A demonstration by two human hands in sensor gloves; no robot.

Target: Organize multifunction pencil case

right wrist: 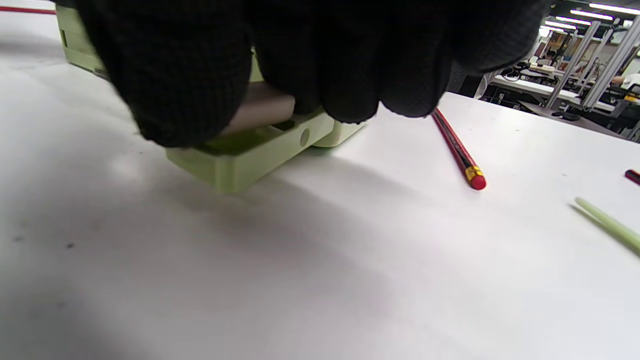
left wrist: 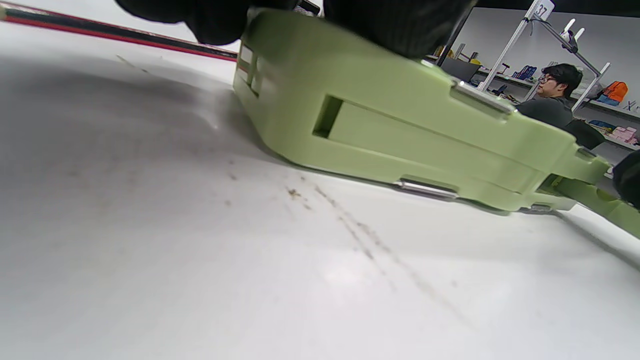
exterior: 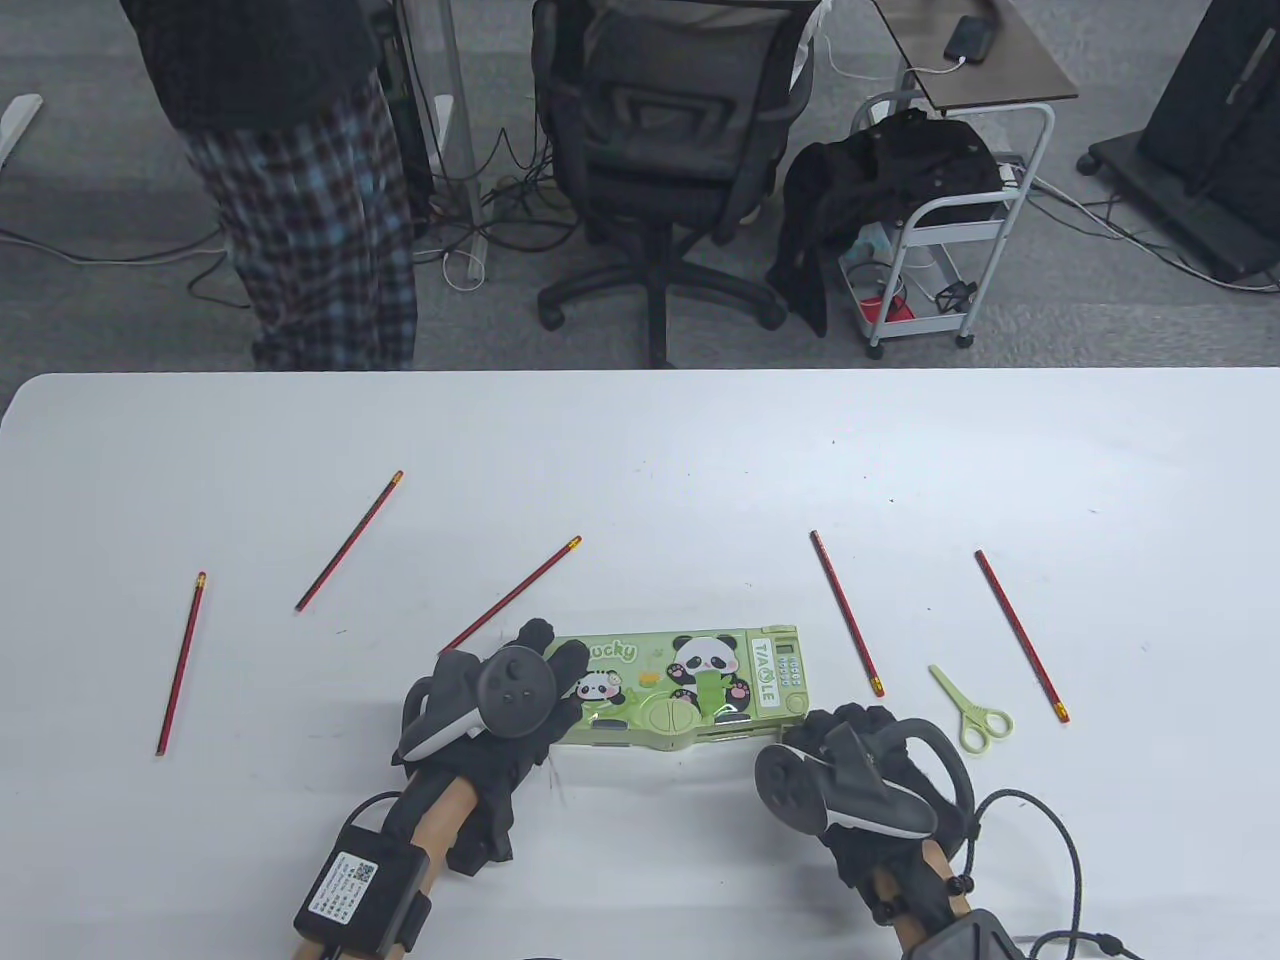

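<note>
Near the desk's (exterior: 640, 450) front edge, the left hand (exterior: 520, 700) lies on the pencil case's (exterior: 690, 690) left end, fingers fairly straight, apparently steadying it. The right hand (exterior: 850, 760) curls its fingers over a small drawer (right wrist: 250, 150) at the right corner, likely pulling it out. Five pencils and scissors (exterior: 968, 708) lie scattered around.

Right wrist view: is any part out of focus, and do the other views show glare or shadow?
Right wrist view: the gloved fingers are a dark blur; the pencil is sharp. Left wrist view: soft glare on the table, shadow beside the pencil case. Table view: even light.
</note>
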